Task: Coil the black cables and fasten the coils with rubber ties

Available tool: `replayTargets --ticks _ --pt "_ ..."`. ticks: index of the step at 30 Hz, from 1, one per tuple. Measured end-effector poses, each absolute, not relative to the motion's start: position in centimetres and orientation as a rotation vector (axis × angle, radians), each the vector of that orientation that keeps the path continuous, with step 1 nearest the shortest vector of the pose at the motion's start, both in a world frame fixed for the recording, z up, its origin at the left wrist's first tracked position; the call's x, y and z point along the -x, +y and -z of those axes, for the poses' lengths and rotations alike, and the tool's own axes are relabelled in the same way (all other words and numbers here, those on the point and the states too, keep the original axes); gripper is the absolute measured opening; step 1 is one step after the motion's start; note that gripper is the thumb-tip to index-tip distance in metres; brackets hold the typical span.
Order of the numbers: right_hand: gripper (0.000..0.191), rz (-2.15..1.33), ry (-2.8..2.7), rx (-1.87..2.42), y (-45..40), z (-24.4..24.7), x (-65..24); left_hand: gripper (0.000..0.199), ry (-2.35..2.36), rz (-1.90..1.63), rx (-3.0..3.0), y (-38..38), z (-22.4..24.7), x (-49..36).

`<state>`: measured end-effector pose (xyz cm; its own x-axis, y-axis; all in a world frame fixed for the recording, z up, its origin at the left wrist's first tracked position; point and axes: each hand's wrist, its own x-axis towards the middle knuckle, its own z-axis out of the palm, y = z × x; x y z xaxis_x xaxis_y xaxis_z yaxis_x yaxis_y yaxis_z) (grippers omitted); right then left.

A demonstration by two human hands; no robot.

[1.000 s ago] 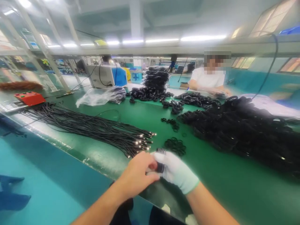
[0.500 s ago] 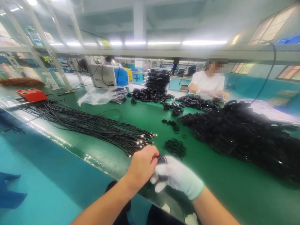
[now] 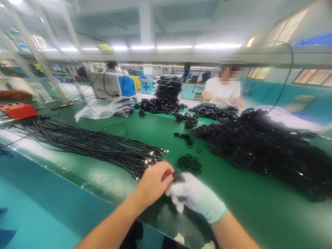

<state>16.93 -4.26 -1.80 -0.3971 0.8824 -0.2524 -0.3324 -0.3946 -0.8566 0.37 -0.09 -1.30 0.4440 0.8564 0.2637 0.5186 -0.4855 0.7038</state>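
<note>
In front of me, a small coil of black cable (image 3: 178, 177) is held above the table edge. My right hand (image 3: 193, 193), in a white glove, wraps its fingers round the coil. My left hand (image 3: 157, 178) is bare and closed, its thumb and fingertips pinching at the coil's left side. What lies between those fingertips is mostly hidden. Just beyond my left hand lie the shiny plug ends of a bundle of long black cables (image 3: 85, 140), stretched out to the left. A small heap of thin black rings (image 3: 189, 163) rests beyond my hands.
A large pile of coiled black cables (image 3: 249, 141) covers the right of the green table (image 3: 155, 128). Farther back are stacked coils (image 3: 168, 88), a clear plastic bag (image 3: 98, 109) and a grey-blue machine (image 3: 114, 84). A red control box (image 3: 19, 110) stands left. Another person (image 3: 221, 90) sits opposite.
The view has turned slightly right, so the surroundings shift left. My gloved fingers have closed more tightly round the coil; my left hand stays at its side.
</note>
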Motion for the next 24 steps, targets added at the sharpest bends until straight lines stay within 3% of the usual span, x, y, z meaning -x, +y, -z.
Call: replayTargets --ticks 6,14,19,24 --pt "0.037 -1.502 -0.629 0.904 -3.2 0.7 -22.5 0.008 1.133 -0.606 -2.377 4.6 0.9 -1.8" --pt "0.036 -1.527 -0.631 0.911 -3.4 0.7 -22.4 0.007 0.988 -0.484 -2.404 5.9 3.4 -6.3" --pt "0.04 -1.47 -0.672 0.995 -3.2 0.7 -21.9 0.008 0.949 -0.577 -2.273 5.8 1.3 -4.8" --pt "0.048 -1.383 -0.701 0.983 -2.6 1.6 -20.3 0.011 0.782 -0.633 -1.717 3.1 0.4 -4.6"
